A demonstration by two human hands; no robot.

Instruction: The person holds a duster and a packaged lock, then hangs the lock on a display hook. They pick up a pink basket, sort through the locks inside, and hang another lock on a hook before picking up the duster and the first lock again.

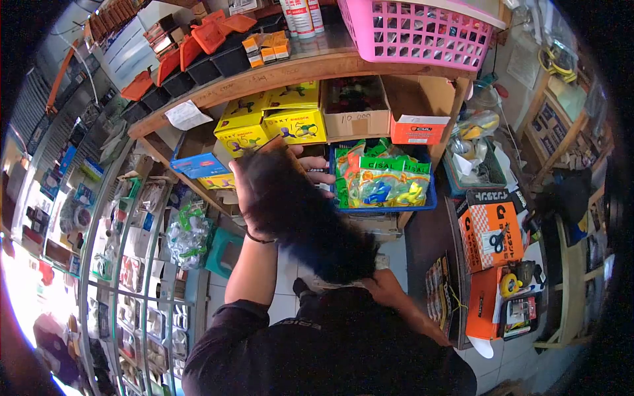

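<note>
A dark, fluffy duster [317, 224] stretches diagonally across the middle of the head view and is slightly blurred. At its lower end is my right hand [386, 288], closed around what looks like the handle end, which is mostly hidden. My left hand [249, 204], raised in front of the shelf, wears a dark band at the wrist. Its thumb and fingers wrap round a thing with a brown edge [282, 146], largely covered by the duster's dark fibres. I cannot make out what that thing is. Behind the fingers stand yellow boxes [294, 125].
A wooden shelf holds an open carton [356, 125], an orange-and-white box [417, 129] and a blue basket [432, 191] of green-labelled packets. Above sits a pink basket [422, 30]. Glass display shelves [132, 264] line the left; a dark counter with orange boxes [492, 231] stands right.
</note>
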